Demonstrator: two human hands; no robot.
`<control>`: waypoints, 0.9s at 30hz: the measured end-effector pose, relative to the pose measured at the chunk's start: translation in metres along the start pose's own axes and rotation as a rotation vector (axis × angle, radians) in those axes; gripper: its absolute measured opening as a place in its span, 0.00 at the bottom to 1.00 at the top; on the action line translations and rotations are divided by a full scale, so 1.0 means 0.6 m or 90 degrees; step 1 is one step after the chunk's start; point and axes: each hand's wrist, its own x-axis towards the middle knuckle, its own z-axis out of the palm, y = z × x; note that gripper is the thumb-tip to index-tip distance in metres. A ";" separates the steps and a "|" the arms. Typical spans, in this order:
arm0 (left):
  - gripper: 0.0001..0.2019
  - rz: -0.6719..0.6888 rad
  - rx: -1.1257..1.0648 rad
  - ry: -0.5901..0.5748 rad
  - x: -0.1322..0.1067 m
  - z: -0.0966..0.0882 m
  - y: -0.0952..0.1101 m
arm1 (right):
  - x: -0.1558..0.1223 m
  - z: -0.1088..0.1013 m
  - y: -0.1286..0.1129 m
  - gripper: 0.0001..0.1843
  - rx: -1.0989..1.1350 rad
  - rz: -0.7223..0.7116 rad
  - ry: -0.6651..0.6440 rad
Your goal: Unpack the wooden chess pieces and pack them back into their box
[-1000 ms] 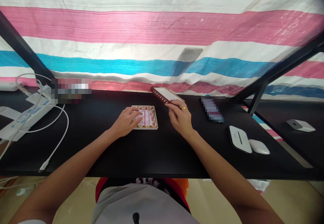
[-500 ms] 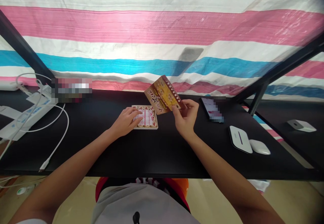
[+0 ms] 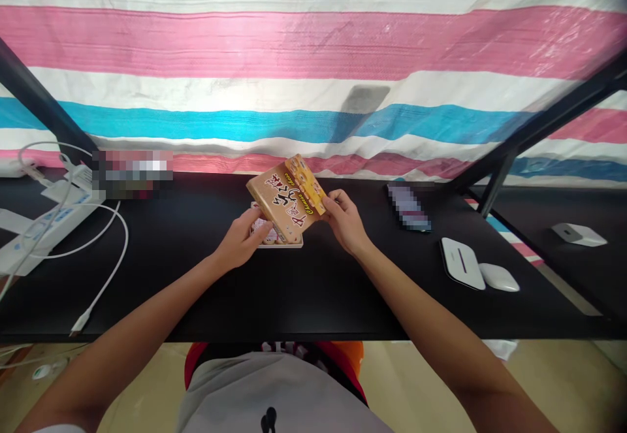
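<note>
The brown and yellow Chinese chess box lid (image 3: 281, 201) is tilted above a shallow white tray (image 3: 287, 245) on the black desk. My right hand (image 3: 345, 223) pinches the lid's right edge between thumb and fingers. At its left lower edge is my left hand (image 3: 243, 237), thumb in front and fingers partly hidden behind, closed on the lid and close to the tray's left side. Round chess pieces (image 3: 269, 240) and a folded white sheet with red lines (image 3: 260, 229) show in the tray. The lid covers most of the tray.
On the right of the desk (image 3: 304, 302) lie a phone (image 3: 409, 208), a white flat device (image 3: 462, 263) and a white mouse (image 3: 499, 277). A power strip (image 3: 53, 230) with white cables (image 3: 126, 243) is at left. Striped sheeting (image 3: 294, 48) hangs behind.
My right hand has brought the lid left and down over the tray, turning it. My left hand has gone from resting on the folded sheet to the lid's left edge.
</note>
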 end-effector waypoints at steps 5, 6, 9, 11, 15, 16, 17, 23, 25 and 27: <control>0.26 -0.083 -0.150 0.081 0.011 -0.016 -0.015 | -0.002 -0.010 -0.010 0.37 -0.140 0.080 -0.149; 0.26 -0.099 -0.158 0.079 0.013 -0.019 -0.017 | -0.004 -0.008 -0.011 0.43 -0.164 0.092 -0.185; 0.22 -0.136 -0.126 0.069 0.016 -0.025 -0.019 | -0.011 0.001 -0.008 0.48 -0.209 0.129 -0.264; 0.22 -0.152 -0.098 0.070 0.016 -0.027 -0.019 | -0.014 0.006 -0.006 0.47 -0.230 0.146 -0.275; 0.24 -0.209 -0.075 0.049 0.014 -0.027 -0.020 | -0.017 0.008 -0.008 0.43 -0.272 0.163 -0.260; 0.24 -0.224 -0.068 0.043 0.014 -0.027 -0.020 | -0.018 0.008 -0.010 0.43 -0.284 0.165 -0.256; 0.24 -0.236 -0.057 0.038 0.014 -0.027 -0.020 | -0.019 0.008 -0.012 0.43 -0.300 0.166 -0.252; 0.23 -0.251 0.142 -0.044 0.014 -0.036 -0.013 | -0.022 0.006 -0.014 0.42 -0.437 0.147 -0.264; 0.24 -0.245 0.208 -0.074 0.015 -0.038 -0.010 | -0.021 0.007 -0.012 0.40 -0.476 0.130 -0.291; 0.24 -0.246 0.245 -0.088 0.015 -0.039 -0.009 | -0.020 0.008 -0.010 0.38 -0.508 0.108 -0.301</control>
